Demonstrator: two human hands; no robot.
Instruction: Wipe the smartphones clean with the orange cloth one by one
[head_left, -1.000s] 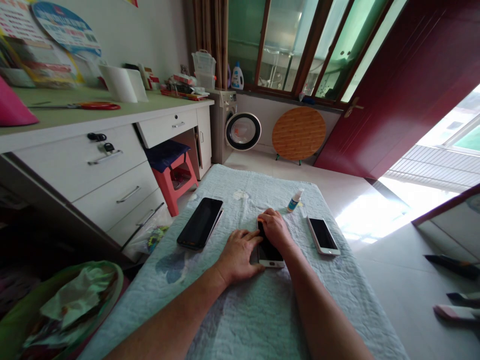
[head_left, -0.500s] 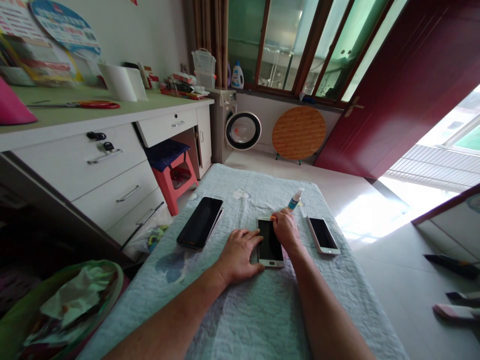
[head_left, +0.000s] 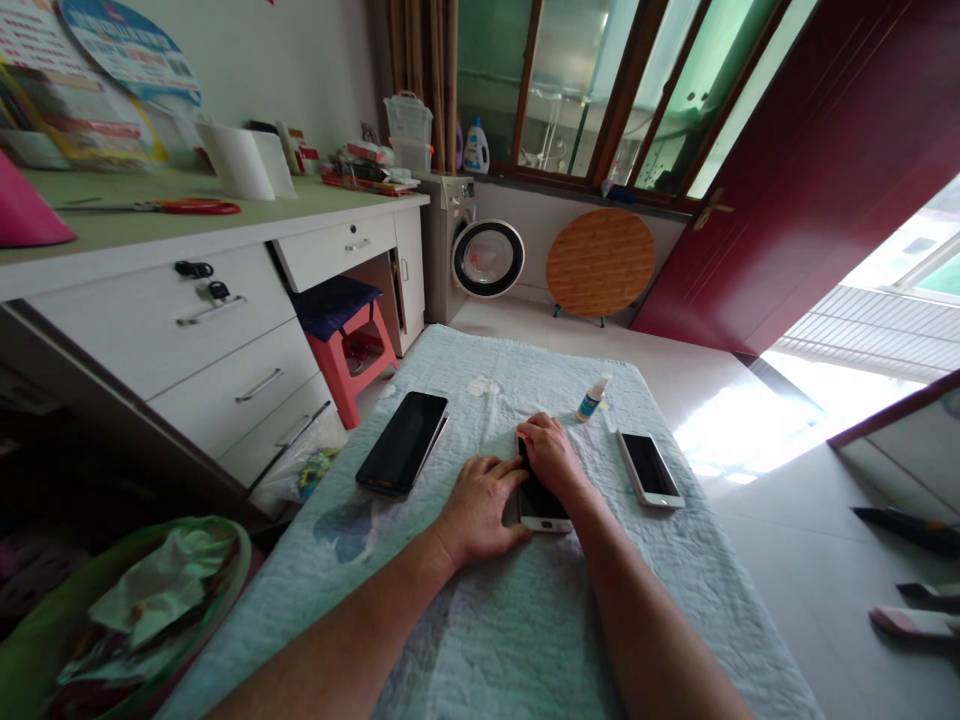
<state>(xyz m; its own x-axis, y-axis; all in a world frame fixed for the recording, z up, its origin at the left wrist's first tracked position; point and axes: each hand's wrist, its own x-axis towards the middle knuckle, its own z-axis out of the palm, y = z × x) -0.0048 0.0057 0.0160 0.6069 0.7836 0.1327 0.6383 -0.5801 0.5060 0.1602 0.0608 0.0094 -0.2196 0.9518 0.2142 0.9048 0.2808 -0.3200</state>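
A white-framed smartphone (head_left: pixel 541 500) lies screen up on the quilted cloth, partly hidden by both hands. My left hand (head_left: pixel 480 508) grips it along its left edge, fingertips on the side and thumb by the lower corner. Fingers bunched, my right hand (head_left: pixel 549 455) presses on the upper part of the dark screen. A bit of something small and orange (head_left: pixel 521 429) shows at its fingertips; its kind is unclear. Behind that hand stands a small spray bottle (head_left: pixel 591 400) with a blue label. A white phone (head_left: pixel 649 470) lies to the right, and a larger black phone (head_left: pixel 403 444) to the left.
Pale blue quilted cloth (head_left: pixel 480 640) covers the table. At lower left stands a bin (head_left: pixel 241 560) holding crumpled tissue. A desk (head_left: pixel 330 215) with drawers runs along the left, a red stool (head_left: pixel 351 370) beneath it. Beyond are a washing machine (head_left: pixel 448 240) and round wooden board (head_left: pixel 600 262).
My right hand has slid left across the top of the smartphone, from its right edge to its upper left. My left hand stays in place on the phone.
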